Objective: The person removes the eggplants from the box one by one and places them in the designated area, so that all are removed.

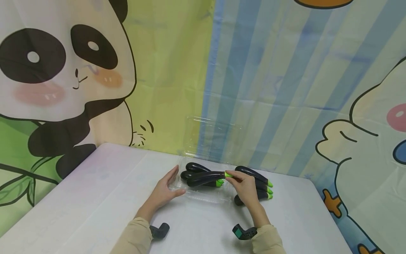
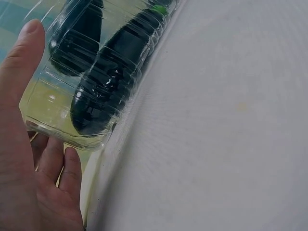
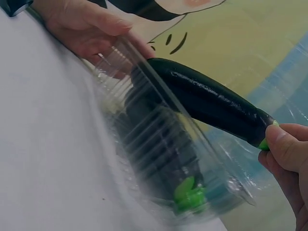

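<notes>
My right hand (image 1: 243,185) pinches an eggplant (image 1: 206,178) by its green stem end. This eggplant lies level over the clear plastic box (image 1: 206,198), and in the right wrist view its dark body slants across the box's rim. Inside the box are other eggplants (image 1: 196,167), with bright green caps (image 3: 190,196) seen through the ribbed wall. At the box's left end is my left hand (image 1: 164,190), its fingers (image 2: 52,161) extended against the end wall and its thumb spread apart near the front corner.
The box's clear lid (image 1: 210,139) stands raised at the back, against the patterned curtain (image 1: 171,88). More eggplants (image 1: 252,173) lie in a row on the white table (image 1: 95,201), right of the box and partly behind my right hand. The curtain borders the table's far edge.
</notes>
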Action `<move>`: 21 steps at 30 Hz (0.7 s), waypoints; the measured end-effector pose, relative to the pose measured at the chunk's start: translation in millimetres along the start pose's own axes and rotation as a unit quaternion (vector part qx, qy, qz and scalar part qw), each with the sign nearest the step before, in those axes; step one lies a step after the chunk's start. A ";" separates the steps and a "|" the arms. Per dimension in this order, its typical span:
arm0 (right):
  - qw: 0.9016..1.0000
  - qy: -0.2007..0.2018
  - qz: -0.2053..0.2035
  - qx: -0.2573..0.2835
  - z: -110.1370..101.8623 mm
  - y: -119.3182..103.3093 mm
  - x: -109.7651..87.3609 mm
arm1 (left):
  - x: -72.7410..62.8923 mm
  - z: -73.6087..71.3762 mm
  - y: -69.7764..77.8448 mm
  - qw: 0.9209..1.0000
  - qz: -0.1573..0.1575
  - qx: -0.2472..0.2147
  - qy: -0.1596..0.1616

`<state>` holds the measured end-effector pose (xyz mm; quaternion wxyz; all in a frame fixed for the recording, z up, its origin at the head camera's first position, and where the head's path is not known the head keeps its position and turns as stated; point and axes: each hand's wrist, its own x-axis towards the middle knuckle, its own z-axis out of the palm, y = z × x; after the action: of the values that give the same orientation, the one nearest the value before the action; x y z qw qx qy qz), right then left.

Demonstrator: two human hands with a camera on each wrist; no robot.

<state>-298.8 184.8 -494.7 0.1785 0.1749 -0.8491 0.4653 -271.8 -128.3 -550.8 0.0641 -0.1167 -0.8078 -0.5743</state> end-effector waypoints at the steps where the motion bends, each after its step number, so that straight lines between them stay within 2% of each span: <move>1: 1.000 0.005 0.000 -0.002 -2.1 0.7 0.1 | 0.0 0.2 -0.3 1.000 0.001 -0.001 -0.001; 8: 0.999 0.045 0.014 -0.019 -18.5 3.0 0.8 | 0.2 0.2 -1.0 1.000 0.000 0.003 -0.005; 16: 0.996 0.078 0.026 0.040 -33.6 8.5 1.6 | 1.2 0.0 -1.3 1.000 -0.002 0.011 -0.003; 21: 0.994 0.089 0.042 0.039 -42.4 10.4 1.8 | 1.3 0.2 -0.9 1.000 -0.007 0.013 -0.001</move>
<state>-299.3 226.0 -480.1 0.2268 0.1037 -0.8178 0.5187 -273.3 -128.2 -551.4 0.0607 -0.1106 -0.8163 -0.5637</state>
